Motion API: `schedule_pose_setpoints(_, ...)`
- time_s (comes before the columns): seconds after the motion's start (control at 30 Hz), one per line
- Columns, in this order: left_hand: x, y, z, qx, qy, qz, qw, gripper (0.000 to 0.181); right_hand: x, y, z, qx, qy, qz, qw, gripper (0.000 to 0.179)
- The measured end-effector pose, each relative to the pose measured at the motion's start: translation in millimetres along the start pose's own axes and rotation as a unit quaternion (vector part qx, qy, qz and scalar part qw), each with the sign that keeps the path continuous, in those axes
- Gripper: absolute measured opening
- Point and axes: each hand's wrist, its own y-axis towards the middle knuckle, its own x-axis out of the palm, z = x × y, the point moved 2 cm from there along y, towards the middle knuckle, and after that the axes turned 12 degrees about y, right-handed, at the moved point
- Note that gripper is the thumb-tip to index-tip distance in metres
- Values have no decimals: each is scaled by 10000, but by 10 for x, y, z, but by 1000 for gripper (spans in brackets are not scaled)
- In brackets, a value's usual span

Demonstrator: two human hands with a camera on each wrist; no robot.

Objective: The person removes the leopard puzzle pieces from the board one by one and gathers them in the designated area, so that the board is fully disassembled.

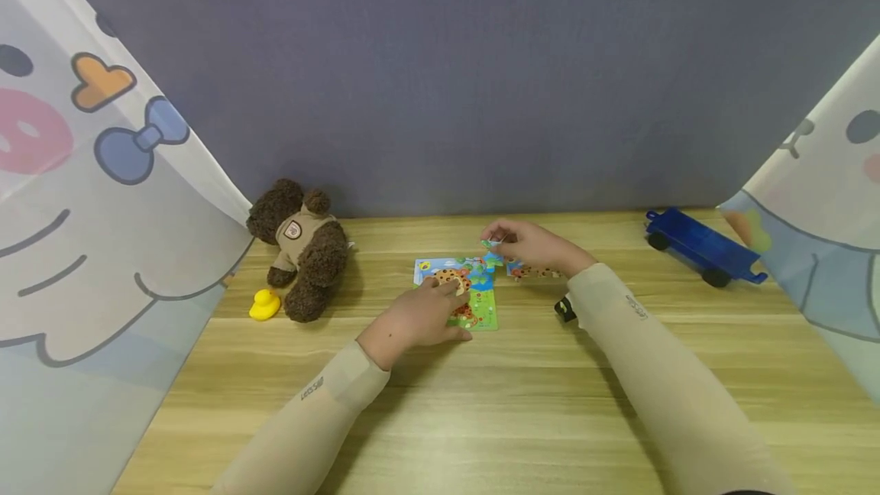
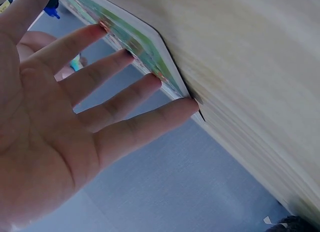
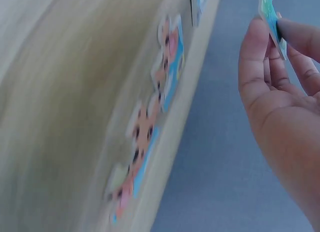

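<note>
One small puzzle piece (image 3: 270, 16) is pinched between the thumb and fingers of the right hand (image 1: 539, 245), which is bent closed around nothing else; the piece is held raised above the table (image 1: 440, 411), near the far right corner of the puzzle board (image 1: 486, 312). The board is set flat in the middle of the tabletop, and a spotted orange animal is shown on it against green and blue. It is partly covered by the left hand (image 1: 428, 315), whose fingers are spread wide and straight; its surface is touched by the fingertips, and nothing is gripped by that hand. Several loose pieces (image 3: 144, 126), printed with the same spotted orange, are laid beside the board on its right, partly hidden in the head view by the right hand. A small black object (image 1: 565, 309) is half covered by the right sleeve (image 1: 639, 350).

Farther right, a blue toy wagon (image 1: 704, 247) with dark wheels is placed near the back of the table. On the left, a brown teddy bear (image 1: 302, 250) dressed in a beige shirt is seen, with a yellow duck (image 1: 264, 305) placed just beside it. The table is backed by a grey panel (image 1: 481, 98).
</note>
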Motion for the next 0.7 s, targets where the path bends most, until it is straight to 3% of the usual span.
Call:
schedule_pose_setpoints(0.33, 18, -9, -7, -16, -24, 45, 10000, 75, -286, -303, 62, 344, -36, 371, 9987, 34)
schedule_pose_setpoints(0.7, 1, 0, 28, -73, 55, -65, 9999, 76, -708, -649, 280, 691, -114, 608, 9957, 35)
